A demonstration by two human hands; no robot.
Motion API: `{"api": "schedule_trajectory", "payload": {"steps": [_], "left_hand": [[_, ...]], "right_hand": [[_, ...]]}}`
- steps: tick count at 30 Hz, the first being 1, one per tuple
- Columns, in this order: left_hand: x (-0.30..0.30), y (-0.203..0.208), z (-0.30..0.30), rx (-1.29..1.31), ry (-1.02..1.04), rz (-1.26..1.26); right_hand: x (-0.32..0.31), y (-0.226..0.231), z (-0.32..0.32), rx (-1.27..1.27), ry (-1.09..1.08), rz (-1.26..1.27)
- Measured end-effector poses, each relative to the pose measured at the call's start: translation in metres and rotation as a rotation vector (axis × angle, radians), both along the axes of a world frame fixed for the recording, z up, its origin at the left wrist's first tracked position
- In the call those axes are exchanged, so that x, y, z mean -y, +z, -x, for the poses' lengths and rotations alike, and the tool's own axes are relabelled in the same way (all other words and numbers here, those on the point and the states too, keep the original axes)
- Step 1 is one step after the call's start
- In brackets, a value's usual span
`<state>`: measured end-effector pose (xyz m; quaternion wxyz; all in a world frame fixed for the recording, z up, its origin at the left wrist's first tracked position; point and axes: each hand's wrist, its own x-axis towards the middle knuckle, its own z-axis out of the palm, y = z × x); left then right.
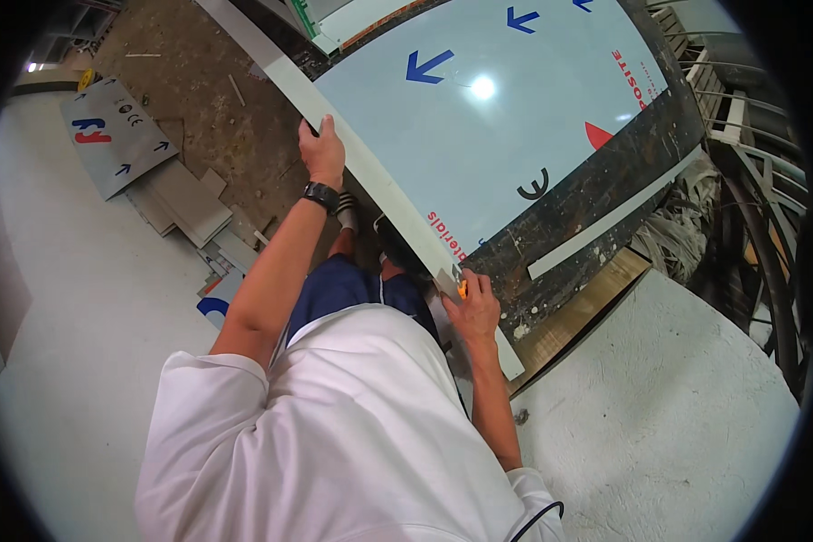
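A large sheet panel (406, 135) with pale blue film, blue arrows and red lettering lies on a dark, paint-spotted worktable (587, 212). Along its near left edge runs a long white strip (384, 181), straight and flat. My left hand (322, 154), with a black watch on the wrist, grips the strip's outer edge partway up. Lower down, close to the panel's near corner, my right hand (475, 312) is closed around a small orange-handled cutter (462, 289). The cutter's tip rests at the strip; its blade is too small to make out.
A narrow pale strip (605, 221) lies across the worktable at the right. Offcut panels (122, 140) lean and lie on the littered brown floor (190, 81) at the left. Metal racks (754, 99) and a heap of stripped film (686, 217) stand beyond the table's right side.
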<state>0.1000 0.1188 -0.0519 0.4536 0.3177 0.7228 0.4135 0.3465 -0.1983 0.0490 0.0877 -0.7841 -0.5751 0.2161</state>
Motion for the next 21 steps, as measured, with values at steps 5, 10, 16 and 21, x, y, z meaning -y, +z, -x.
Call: {"api": "schedule_trajectory", "payload": {"steps": [5,10,16,21], "left_hand": [[0.001,0.002,-0.014,-0.019,0.038,-0.039],[0.009,0.001,-0.016,-0.029,0.054,-0.069],[0.007,0.001,-0.021,-0.02,0.067,-0.104],[0.006,0.006,-0.027,0.004,0.08,-0.137]], "right_hand": [[0.011,0.002,-0.02,0.028,0.035,0.076],[0.016,0.002,-0.033,0.002,0.058,0.077],[0.019,0.004,-0.043,0.008,0.071,0.071],[0.027,0.002,-0.051,0.022,0.076,0.113]]}}
